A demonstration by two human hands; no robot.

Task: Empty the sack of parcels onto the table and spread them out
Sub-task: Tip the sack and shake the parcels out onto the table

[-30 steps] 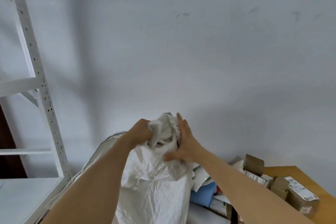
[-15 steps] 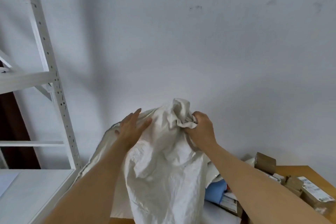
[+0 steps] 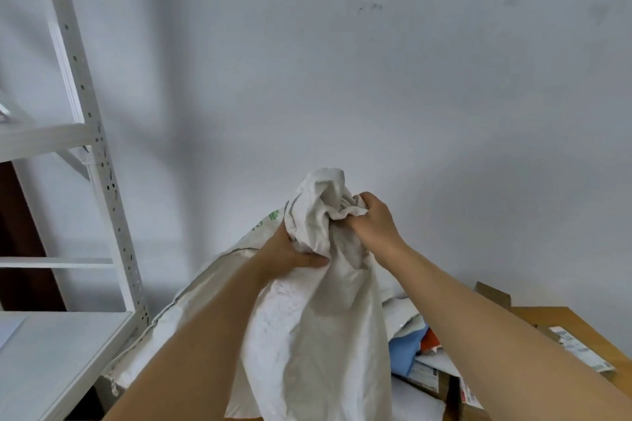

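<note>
Both hands clutch the white sack (image 3: pixel 318 311) held up above the tabletop (image 3: pixel 561 321) — the left hand (image 3: pixel 290 251) curled round a fold, the right hand (image 3: pixel 371 219) fisted on the bunched top. Parcels (image 3: pixel 420 349) lie heaped just right of the sack.

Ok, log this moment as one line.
left hand: grips sack | right hand: grips bunched sack end | parcels: on table

head view | faces forward, slightly down | close above sack (image 3: pixel 318 301)
</note>
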